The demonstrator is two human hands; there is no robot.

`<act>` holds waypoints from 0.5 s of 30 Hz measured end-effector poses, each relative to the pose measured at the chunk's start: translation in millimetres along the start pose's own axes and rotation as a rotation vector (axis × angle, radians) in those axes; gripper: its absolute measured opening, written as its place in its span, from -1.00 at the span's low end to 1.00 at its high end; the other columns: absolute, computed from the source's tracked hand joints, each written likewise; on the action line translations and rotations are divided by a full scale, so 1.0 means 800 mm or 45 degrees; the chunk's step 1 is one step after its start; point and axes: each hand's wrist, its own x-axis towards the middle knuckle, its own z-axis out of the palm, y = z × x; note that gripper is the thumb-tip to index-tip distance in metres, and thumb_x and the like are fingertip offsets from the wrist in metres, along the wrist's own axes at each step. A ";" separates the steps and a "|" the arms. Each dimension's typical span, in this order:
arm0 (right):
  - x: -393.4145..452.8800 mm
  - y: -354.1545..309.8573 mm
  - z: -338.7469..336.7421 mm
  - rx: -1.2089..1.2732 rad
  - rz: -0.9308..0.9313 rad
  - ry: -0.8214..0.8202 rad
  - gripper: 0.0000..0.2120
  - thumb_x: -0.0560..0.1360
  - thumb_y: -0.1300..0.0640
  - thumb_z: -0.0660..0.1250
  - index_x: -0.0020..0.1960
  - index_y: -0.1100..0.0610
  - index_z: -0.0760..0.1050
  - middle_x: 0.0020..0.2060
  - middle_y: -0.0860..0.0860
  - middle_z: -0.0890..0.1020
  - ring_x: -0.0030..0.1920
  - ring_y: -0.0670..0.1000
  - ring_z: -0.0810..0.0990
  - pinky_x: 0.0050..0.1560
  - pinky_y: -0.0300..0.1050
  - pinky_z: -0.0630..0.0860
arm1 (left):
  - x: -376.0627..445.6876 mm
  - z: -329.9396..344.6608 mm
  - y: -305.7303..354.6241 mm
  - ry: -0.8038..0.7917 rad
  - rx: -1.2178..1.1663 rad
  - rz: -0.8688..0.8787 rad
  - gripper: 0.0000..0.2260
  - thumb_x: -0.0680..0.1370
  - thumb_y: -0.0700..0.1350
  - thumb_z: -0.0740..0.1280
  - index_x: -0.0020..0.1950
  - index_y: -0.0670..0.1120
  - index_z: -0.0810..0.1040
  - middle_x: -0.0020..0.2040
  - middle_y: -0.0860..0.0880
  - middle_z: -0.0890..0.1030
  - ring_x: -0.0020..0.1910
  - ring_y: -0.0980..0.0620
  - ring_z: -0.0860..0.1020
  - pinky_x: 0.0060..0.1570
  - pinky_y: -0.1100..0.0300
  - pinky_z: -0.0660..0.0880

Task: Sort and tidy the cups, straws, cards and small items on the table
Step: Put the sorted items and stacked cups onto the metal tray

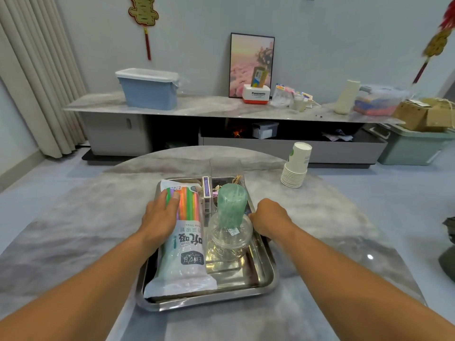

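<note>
At frame centre, the left hand point(161, 212) lies with straight fingers on the straw packet point(183, 239) in the steel tray point(267, 274). The right hand point(267, 217) curls over the tray's right rim, fingertips hidden, grip unclear. Paper cups point(296, 166) stand stacked upper right on the table point(86, 217); small items behind the green sleeve point(231, 205) are hard to make out.

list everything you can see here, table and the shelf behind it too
metal tray: one, silver, middle of the grey table
straw pack: one, coloured straws, left side of tray
clear plastic cups: a stack wrapped in green, lying in tray
small card box: one, purple and white, back of tray
paper cups: one stack, white, on table right of tray
storage bin: one, blue, white lid, on the long shelf
framed picture: one, pink, leaning on wall
left hand: flat on straw pack
right hand: at tray's right rim, grip unclear
</note>
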 end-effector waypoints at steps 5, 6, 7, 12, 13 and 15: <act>0.026 0.003 -0.004 -0.050 0.019 0.057 -0.72 0.60 0.04 0.36 -0.21 0.07 0.36 -0.13 0.04 0.55 -0.10 0.12 0.55 -0.20 -0.10 0.41 | 0.015 0.015 0.011 0.026 0.095 0.029 -0.38 0.55 0.45 -0.07 0.52 0.21 0.27 0.35 -0.12 0.36 0.42 -0.20 0.34 0.46 -0.23 0.23; 0.032 0.004 -0.003 -0.046 0.015 0.059 -0.71 0.60 0.03 0.36 -0.22 0.07 0.36 -0.14 0.04 0.55 -0.11 0.12 0.56 -0.21 -0.09 0.41 | 0.019 0.018 0.012 0.031 0.117 0.027 -0.39 0.56 0.45 -0.08 0.53 0.22 0.25 0.35 -0.10 0.36 0.43 -0.21 0.33 0.46 -0.22 0.22; 0.037 0.005 -0.003 -0.034 0.009 0.062 -0.70 0.60 0.01 0.36 -0.23 0.07 0.36 -0.17 0.04 0.55 -0.13 0.12 0.56 -0.22 -0.09 0.42 | 0.022 0.020 0.014 0.036 0.143 0.020 -0.38 0.56 0.46 -0.09 0.54 0.24 0.23 0.36 -0.11 0.34 0.44 -0.23 0.32 0.45 -0.23 0.22; 0.053 0.018 -0.002 0.124 -0.009 0.047 -0.65 0.60 -0.06 0.34 -0.24 0.14 0.44 -0.32 0.05 0.53 -0.28 0.09 0.52 -0.30 -0.12 0.41 | 0.035 0.026 0.018 0.041 0.217 -0.008 -0.28 0.48 0.54 -0.14 0.56 0.26 0.17 0.45 -0.13 0.30 0.48 -0.28 0.28 0.46 -0.29 0.21; 0.054 0.023 0.001 0.194 -0.007 0.053 -0.63 0.60 -0.07 0.33 -0.26 0.16 0.45 -0.35 0.05 0.52 -0.31 0.09 0.50 -0.32 -0.12 0.40 | 0.036 0.027 0.018 0.042 0.225 -0.009 -0.27 0.48 0.54 -0.14 0.57 0.25 0.17 0.46 -0.13 0.30 0.48 -0.28 0.29 0.45 -0.29 0.22; 0.055 0.035 0.009 0.322 0.001 0.122 -0.60 0.60 -0.08 0.30 -0.30 0.16 0.44 -0.39 0.04 0.49 -0.34 0.08 0.47 -0.33 -0.10 0.37 | 0.037 0.029 0.019 0.054 0.258 -0.005 -0.28 0.50 0.52 -0.15 0.57 0.22 0.17 0.47 -0.16 0.30 0.47 -0.28 0.30 0.45 -0.30 0.23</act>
